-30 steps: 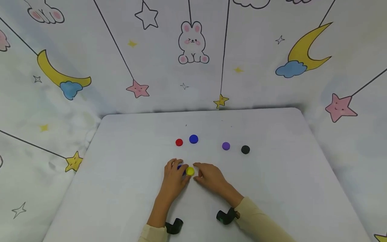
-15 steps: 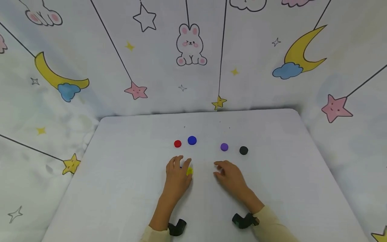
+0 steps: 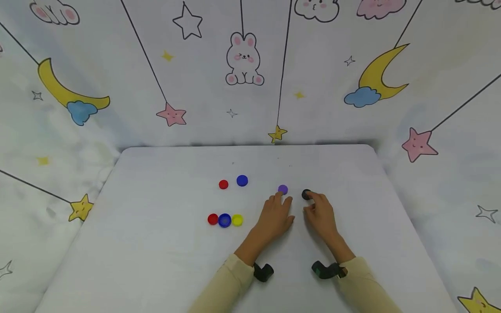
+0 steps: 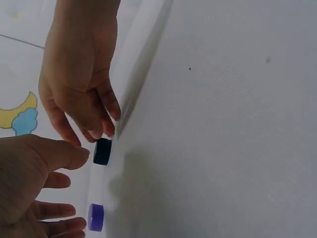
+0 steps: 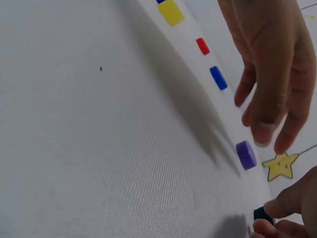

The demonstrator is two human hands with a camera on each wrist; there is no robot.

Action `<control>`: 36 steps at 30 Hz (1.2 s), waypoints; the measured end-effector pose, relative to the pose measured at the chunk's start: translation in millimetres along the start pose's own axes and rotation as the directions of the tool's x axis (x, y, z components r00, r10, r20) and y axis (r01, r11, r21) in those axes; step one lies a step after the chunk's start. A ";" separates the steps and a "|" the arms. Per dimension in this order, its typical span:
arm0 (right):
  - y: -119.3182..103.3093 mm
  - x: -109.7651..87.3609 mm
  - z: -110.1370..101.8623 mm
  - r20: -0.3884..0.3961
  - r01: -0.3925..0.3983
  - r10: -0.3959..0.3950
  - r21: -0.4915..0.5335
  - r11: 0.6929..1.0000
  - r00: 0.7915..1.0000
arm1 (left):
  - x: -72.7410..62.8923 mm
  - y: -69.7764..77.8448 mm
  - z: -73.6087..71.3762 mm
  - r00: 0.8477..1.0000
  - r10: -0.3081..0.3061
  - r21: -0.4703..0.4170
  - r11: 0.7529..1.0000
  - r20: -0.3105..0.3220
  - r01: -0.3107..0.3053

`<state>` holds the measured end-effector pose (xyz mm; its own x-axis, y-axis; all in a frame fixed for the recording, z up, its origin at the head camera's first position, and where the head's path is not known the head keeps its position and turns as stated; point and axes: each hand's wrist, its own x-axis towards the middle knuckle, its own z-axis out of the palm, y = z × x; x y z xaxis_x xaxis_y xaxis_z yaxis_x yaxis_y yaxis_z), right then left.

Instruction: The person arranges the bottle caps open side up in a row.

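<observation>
Holding nothing, the left hand is spread loosely, a purple disc set near its fingertips at twelve o'clock. At eleven o'clock from the right hand, a black disc is partly covered by bent fingers; whether it is pinched cannot be told. Toward the left hand's nine, a red disc, blue disc and yellow disc are lined up touching; toward ten, a second red disc and second blue disc are spaced apart.

Soft, even light fills the head view; the wrist views are dimmer (and greyer), the left hand casting a long, blurry-edged shadow over the table.
</observation>
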<state>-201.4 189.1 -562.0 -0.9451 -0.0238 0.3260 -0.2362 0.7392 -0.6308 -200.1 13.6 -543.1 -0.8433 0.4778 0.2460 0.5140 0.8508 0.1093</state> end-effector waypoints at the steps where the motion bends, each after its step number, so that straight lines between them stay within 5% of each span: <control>1: 4.4 4.0 2.8 -0.001 -0.010 0.010 0.010 1.000 1.000 | 8.3 1.4 4.2 1.000 0.007 0.028 1.000 -0.023 -0.007; 4: 17.5 12.8 7.7 0.027 -0.073 0.071 0.074 0.995 0.997 | 30.6 7.6 15.3 0.999 0.011 0.110 0.994 -0.033 -0.007; 9: 36.1 10.4 1.4 0.018 -0.207 0.208 0.206 0.956 0.978 | 56.0 24.4 29.1 0.999 0.030 0.171 0.985 0.039 -0.037; 18: 42.7 13.3 1.6 0.018 -0.141 0.141 0.233 0.962 0.990 | 61.0 27.9 41.2 0.995 0.049 0.195 0.979 0.083 -0.065; 26: 40.6 6.1 -1.8 0.106 -0.143 0.125 0.175 0.974 0.986 | 48.8 14.8 40.0 0.994 0.069 -0.065 0.996 0.086 -0.064; 32: 29.0 -6.8 -6.5 0.134 -0.081 0.059 0.167 0.983 0.989 | 36.8 3.3 40.8 0.991 0.102 -0.220 0.972 0.083 -0.081; 36: 12.0 -10.1 -7.8 0.177 -0.039 -0.004 0.242 0.969 0.984 | 24.4 -7.3 24.7 0.992 0.052 -0.327 0.945 0.112 -0.012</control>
<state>-193.0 203.5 -567.3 -0.9692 -0.1455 0.1990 -0.2464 0.5544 -0.7949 -228.3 24.5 -561.7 -0.8280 0.5425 0.1418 0.5472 0.7266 0.4155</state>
